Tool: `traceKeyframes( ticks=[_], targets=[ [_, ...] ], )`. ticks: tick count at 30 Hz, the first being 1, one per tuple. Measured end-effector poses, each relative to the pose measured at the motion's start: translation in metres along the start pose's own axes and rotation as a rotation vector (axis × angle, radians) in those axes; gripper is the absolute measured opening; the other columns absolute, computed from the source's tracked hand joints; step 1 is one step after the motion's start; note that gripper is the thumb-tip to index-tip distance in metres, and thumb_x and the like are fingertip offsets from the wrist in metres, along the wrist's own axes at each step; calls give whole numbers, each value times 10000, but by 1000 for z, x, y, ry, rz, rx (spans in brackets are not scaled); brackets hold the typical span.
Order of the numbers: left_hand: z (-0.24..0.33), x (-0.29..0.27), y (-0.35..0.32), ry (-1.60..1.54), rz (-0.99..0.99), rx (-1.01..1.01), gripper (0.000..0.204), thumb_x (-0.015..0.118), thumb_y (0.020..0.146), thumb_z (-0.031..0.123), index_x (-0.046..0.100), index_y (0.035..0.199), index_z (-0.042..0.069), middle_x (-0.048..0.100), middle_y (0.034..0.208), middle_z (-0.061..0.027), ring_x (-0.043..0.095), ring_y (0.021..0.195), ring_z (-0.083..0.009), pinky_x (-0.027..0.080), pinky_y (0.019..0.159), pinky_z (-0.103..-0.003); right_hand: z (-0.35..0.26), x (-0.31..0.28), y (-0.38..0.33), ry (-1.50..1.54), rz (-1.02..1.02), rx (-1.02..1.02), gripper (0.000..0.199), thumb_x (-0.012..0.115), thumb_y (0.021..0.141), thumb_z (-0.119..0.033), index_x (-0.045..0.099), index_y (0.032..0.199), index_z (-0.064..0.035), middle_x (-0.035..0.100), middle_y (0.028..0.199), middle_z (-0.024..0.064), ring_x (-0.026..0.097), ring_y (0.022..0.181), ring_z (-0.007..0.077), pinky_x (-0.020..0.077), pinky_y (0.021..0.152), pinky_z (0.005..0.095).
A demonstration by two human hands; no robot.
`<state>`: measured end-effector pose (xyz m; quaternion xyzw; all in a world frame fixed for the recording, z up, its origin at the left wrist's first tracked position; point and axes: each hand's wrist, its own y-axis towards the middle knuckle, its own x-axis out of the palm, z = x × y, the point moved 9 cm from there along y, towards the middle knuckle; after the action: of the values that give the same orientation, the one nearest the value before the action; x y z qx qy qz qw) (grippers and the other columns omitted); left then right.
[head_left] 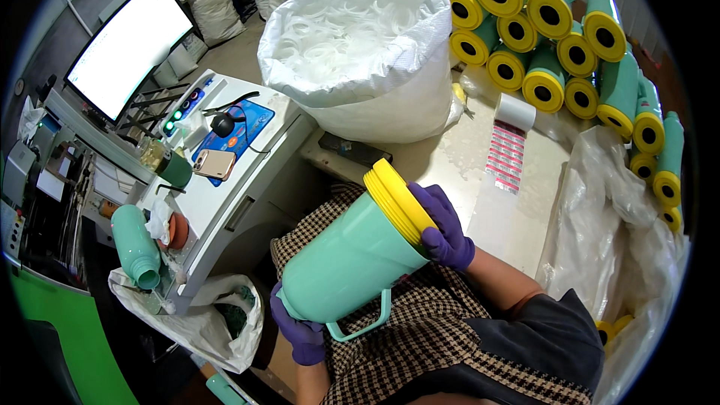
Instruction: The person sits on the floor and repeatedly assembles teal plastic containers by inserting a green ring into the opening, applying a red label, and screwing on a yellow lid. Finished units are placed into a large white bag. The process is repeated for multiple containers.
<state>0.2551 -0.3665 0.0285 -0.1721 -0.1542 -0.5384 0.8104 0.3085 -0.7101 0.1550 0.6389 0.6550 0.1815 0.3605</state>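
Note:
A mint-green jug (pixel 346 261) with a side handle lies slantwise across my lap, its wide yellow end (pixel 397 202) pointing up and away from me. My left hand (pixel 301 334), in a purple glove, cups the jug's rounded lower end. Gloved the same way, my right hand (pixel 444 232) grips the yellow end from the right side, and some of its fingers are hidden behind it. The handle (pixel 367 322) hangs toward me between the two hands.
A white sack (pixel 367 101) full of translucent rings stands on the bench, with a label roll (pixel 515 114) to its right. Similar jugs (pixel 546 84) are stacked at the far right, near crumpled plastic (pixel 592 210). A desk (pixel 225 206) holds a phone (pixel 214 164) at left.

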Motion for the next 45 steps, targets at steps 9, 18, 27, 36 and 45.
traceKeyframes(
  ticks=[9, 18, 27, 36, 45],
  targets=[
    [14, 4, 0, 99, 39, 67, 531, 533, 1007, 419, 501, 1322, -7, 594, 1211, -121, 610, 1084, -230, 492, 945, -369, -10, 6, -10, 52, -68, -162, 686, 470, 1062, -446, 414, 1518, 64, 550, 1319, 212, 549, 1199, 332, 420, 1067, 420],
    [45, 23, -30, 447, -12, 362, 475, 519, 1017, 299, 442, 1395, 22, 513, 1302, -133, 541, 1200, -263, 444, 1021, -416, 20, 8, -27, 357, 16, 304, 674, 380, 1059, -424, 400, 1519, 69, 575, 1342, 217, 550, 1235, 317, 390, 1096, 429],
    [-7, 27, -10, -198, -175, -43, 559, 396, 1083, 503, 455, 1484, 119, 532, 1477, -110, 544, 1321, -296, 474, 1101, -443, 5, -1, -65, 160, -89, 379, 1094, 913, 771, -291, 257, 1596, 4, 419, 1516, 200, 471, 1358, 332, 391, 1124, 437],
    [-62, 65, -17, 376, -251, -178, 363, 466, 1064, 235, 478, 1339, -1, 617, 988, -102, 573, 578, -130, 489, 500, -261, -161, -202, 68, -1254, 572, -896, 687, 852, 789, -280, 574, 1344, 14, 607, 1241, 186, 573, 1136, 402, 461, 950, 518],
    [-87, 121, -55, 992, -823, 217, 376, 666, 997, 249, 649, 1252, -27, 686, 922, -121, 643, 782, -211, 538, 758, -356, -179, -317, 289, -1912, 749, -899, 720, 785, 820, -379, 540, 1462, -166, 511, 1311, 180, 490, 1176, 380, 383, 987, 533]
  ],
)
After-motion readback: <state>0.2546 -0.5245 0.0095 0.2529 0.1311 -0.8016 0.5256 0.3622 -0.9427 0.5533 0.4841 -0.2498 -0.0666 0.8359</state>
